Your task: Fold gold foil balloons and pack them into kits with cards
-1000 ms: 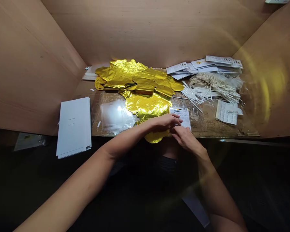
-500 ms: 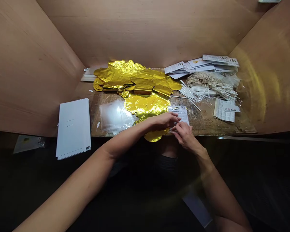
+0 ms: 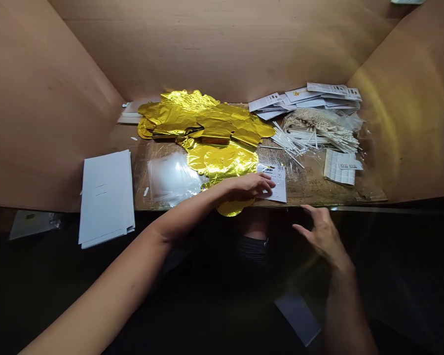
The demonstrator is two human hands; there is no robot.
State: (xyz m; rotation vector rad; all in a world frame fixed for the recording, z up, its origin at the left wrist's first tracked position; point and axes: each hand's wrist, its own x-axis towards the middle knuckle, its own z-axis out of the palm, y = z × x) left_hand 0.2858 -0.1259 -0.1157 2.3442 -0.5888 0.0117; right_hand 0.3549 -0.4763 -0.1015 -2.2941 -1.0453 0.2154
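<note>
My left hand rests on a white printed packet at the front of the table, its fingers loosely stretched over the packet's left part. My right hand hangs in front of the table edge, thumb and forefinger apart, with nothing visible between them. Shiny gold foil balloons lie flat in a heap behind and left of the packet, and one lobe shows below my left wrist. Beside them is a fan of clear plastic bags.
A stack of white cards overhangs the front left edge. White sticks lie in a pile at the right, with filled packets behind them and a folded leaflet in front. Cardboard walls enclose the table.
My right hand has let go at the packet and moved right and toward me, opening. The left hand has stayed on the packet. The view has shifted slightly.
</note>
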